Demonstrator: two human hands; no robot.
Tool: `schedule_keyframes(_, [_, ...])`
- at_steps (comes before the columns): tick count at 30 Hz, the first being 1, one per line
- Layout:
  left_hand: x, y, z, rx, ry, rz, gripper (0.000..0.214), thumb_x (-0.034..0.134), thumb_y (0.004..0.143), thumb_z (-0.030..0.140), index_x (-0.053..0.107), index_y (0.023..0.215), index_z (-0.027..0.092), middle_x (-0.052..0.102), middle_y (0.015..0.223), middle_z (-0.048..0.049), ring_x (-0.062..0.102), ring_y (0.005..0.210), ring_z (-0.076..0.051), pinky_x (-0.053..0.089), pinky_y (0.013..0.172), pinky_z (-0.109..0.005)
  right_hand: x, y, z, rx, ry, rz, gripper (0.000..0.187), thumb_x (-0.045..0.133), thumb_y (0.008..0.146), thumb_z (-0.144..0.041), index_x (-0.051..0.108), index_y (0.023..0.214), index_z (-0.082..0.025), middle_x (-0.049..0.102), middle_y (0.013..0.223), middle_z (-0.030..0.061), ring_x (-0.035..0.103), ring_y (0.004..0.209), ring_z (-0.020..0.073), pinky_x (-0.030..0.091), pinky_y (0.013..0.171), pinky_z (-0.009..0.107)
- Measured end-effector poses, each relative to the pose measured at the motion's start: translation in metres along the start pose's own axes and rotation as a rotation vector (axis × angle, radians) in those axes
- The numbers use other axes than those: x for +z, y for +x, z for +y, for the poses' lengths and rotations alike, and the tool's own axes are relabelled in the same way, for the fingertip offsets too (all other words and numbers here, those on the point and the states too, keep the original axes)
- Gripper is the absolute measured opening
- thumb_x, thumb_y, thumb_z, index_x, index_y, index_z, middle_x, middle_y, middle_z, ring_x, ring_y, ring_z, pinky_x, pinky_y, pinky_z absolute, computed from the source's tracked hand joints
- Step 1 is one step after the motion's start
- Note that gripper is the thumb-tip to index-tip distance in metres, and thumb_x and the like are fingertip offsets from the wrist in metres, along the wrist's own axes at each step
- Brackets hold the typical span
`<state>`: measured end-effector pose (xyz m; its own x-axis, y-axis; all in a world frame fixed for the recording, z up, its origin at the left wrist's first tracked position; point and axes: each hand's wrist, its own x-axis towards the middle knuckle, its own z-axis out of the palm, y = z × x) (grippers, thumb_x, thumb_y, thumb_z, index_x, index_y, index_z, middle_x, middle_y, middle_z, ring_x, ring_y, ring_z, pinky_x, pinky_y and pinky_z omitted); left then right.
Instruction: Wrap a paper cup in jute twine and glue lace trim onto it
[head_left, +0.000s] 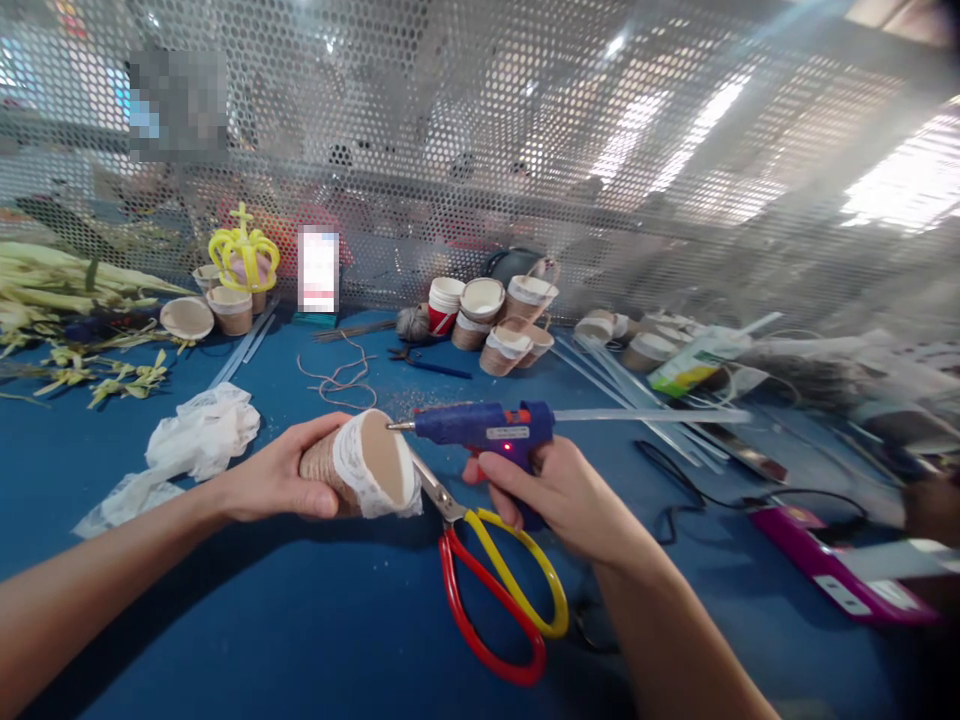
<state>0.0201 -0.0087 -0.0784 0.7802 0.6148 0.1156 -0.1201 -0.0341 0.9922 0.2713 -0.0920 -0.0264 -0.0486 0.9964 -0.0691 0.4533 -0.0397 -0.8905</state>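
Observation:
In the head view my left hand (281,470) is closed around a twine-wrapped paper cup (321,465), tilted so its mouth faces right. White lace (360,470) runs round the cup near its rim. My right hand (555,490) grips a blue hot glue gun (480,425) with a small red light lit. Its metal nozzle points left, at the cup's rim; whether it touches cannot be made out. From the gun's back a long clear glue stick sticks out. Scissors (450,508) with one red and one yellow handle lie beneath the gun, their tips hidden behind the cup.
Crumpled white lace (202,430) lies left of the cup. Wrapped cups (502,345) stand at the back beside a loose twine strand (337,380). Glue sticks (637,395) and a purple power strip (832,565) lie to the right. A perforated metal screen (450,130) closes the back.

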Motion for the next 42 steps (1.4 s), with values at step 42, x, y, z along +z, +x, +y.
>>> schedule_keyframes(42, [0.012, 0.003, 0.005, 0.174, 0.457, 0.351, 0.061, 0.073, 0.059, 0.029, 0.036, 0.106, 0.021, 0.053, 0.104, -0.0068, 0.056, 0.097, -0.024, 0.048, 0.083, -0.036, 0.027, -0.003, 0.007, -0.258, -0.292, 0.442, 0.027, 0.057, 0.074, -0.034, 0.059, 0.052, -0.019, 0.052, 0.037, -0.0030, 0.049, 0.035, 0.0125, 0.044, 0.040, 0.024])
